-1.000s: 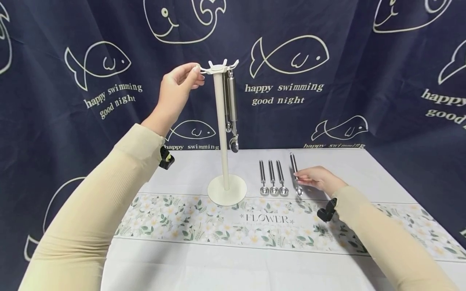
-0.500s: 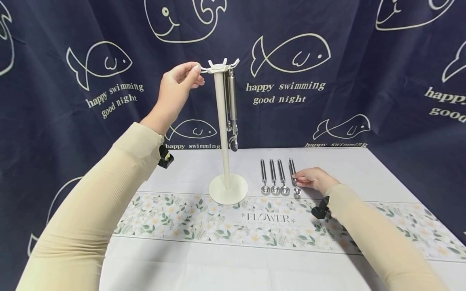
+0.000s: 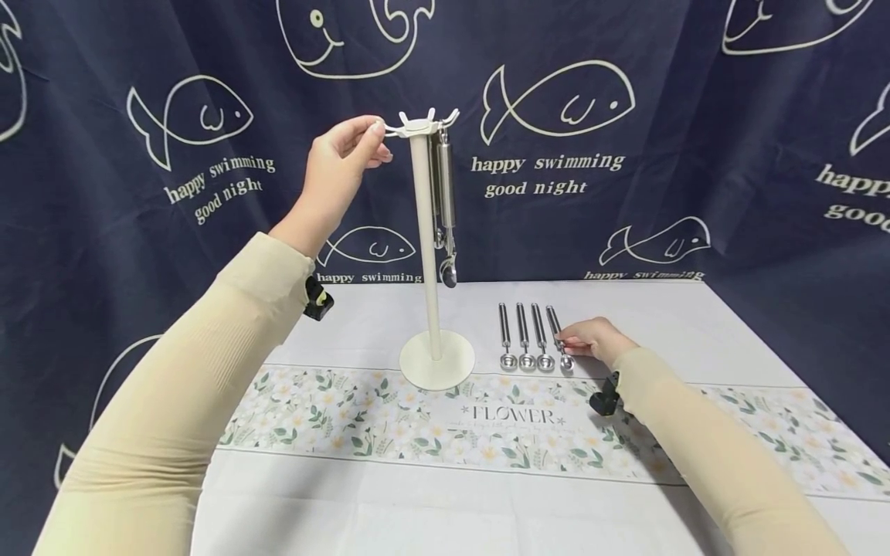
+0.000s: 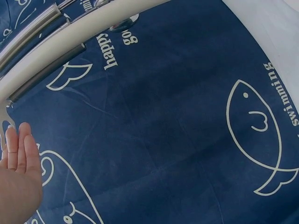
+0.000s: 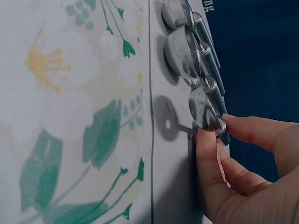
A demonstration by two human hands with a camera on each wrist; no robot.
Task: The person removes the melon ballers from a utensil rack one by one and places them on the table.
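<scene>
In the head view my left hand (image 3: pixel 332 176) pinches one hook at the top of a cream utensil stand (image 3: pixel 426 239) between thumb and fingers. Several steel utensils with tubular handles (image 3: pixel 446 185) hang from the stand's right side. At the right my right hand (image 3: pixel 591 338) grips a steel scoop (image 3: pixel 552 318) low on its handle, thumb and fingers on either side. That scoop's small round bowl (image 5: pixel 201 107) tilts above its shadow on the table in the right wrist view. Just left of it lie three similar scoops (image 3: pixel 522 324) in a row, handles pointing away.
The stand's round base (image 3: pixel 436 371) rests on a white-covered table (image 3: pixel 389 502). Across the table runs a floral runner (image 3: pixel 348 417) lettered FLOWER. Behind hangs a dark blue curtain (image 3: pixel 445 46) with fish drawings.
My right hand has shifted left with its scoop, bringing it close beside the row; the scoop's handle now slants with its top to the left. My left hand stays at the hook.
</scene>
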